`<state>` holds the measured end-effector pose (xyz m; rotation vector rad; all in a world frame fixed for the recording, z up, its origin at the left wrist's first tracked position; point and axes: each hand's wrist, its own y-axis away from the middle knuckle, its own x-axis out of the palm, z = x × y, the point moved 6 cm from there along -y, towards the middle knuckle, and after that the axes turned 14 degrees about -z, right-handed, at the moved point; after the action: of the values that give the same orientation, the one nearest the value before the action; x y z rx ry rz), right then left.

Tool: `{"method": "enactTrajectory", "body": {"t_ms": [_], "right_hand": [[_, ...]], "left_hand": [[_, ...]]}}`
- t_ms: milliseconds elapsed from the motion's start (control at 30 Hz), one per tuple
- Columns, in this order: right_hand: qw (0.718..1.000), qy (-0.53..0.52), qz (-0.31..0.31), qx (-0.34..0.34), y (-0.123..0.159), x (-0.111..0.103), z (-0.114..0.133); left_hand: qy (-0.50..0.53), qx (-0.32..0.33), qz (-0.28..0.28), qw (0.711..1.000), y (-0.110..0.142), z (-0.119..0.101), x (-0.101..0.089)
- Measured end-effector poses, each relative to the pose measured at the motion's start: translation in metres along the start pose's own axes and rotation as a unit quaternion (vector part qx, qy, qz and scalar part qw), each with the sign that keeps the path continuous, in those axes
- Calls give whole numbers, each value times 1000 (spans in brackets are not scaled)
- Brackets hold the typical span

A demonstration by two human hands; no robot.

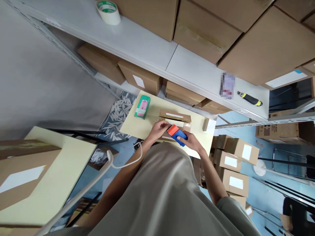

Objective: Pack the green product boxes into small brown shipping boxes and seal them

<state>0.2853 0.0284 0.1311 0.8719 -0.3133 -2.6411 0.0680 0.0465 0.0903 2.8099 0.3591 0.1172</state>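
We log the grey shelf (145,46) first, beyond the pale yellow table and higher than it; large cartons (268,46) stand along its top. The pale yellow table (130,126) we take as our landmark. Right of the table: a stack of cartons (235,182), white labels facing us. Mid-table, a brown carton (180,124) with pale strips on its top. At the table's far left, a green box (142,107) with a pink panel.

Over the table's near side, in front of the brown carton, we have the blue-and-orange box (177,135), tilted. Our right hand (192,141) grips its blue end, thumb across the face, fingers along the far edge. Our left hand (157,128) is at the orange end, thumb and forefinger close together; whether they pinch it, we cannot tell.

Smaller finds: a tape roll (109,13) on the shelf, beyond the table to its left; a small white box (209,125) at the table's right end; a yellow-and-black cutter (249,98) on the shelf, beyond the table to its right.
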Motion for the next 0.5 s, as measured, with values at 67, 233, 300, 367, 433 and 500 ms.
{"method": "enactTrajectory", "body": {"t_ms": [67, 233, 300, 367, 433, 500], "right_hand": [[999, 15, 39, 0, -4, -8, 8], [992, 49, 113, 3, -10, -36, 19], [989, 71, 128, 22, -15, -51, 17], [986, 87, 137, 39, -26, -65, 19], [984, 107, 139, 41, -43, -77, 26], [980, 135, 145, 29, -63, -85, 37]], "left_hand": [[-2, 28, -34, 999, 3, 2, 0], [29, 41, -130, 990, -1, 8, -22], [61, 28, -195, 978, -11, 12, -42], [92, 15, -235, 968, -22, 17, -56], [121, -1, -246, 962, -31, 24, -60], [154, -22, -256, 954, -37, 32, -57]]}}
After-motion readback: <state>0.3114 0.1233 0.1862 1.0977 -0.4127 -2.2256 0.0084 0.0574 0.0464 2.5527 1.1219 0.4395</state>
